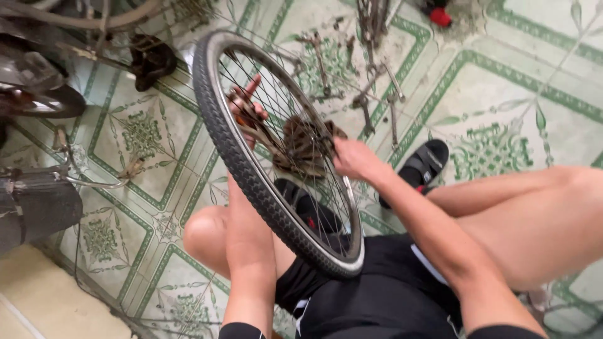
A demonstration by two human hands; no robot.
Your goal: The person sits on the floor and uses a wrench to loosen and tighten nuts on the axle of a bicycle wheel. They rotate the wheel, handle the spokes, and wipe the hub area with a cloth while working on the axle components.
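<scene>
**Wheel off the bike, hub work in hand**

I sit on the tiled floor point(502, 94) with the wheel point(251, 176) standing between my knees, already off the bike point(38, 88) at far left. My left hand point(246, 110) reaches through the spokes, one finger pointing up, the others curled around something I cannot make out. My right hand point(355, 158) is at the rusty hub point(304, 145); its fingers are hidden, so I cannot tell their grip. Wrenches point(370, 94) lie far on the floor. The tyre is still on the rim, and I judge the hub work unfinished.
</scene>
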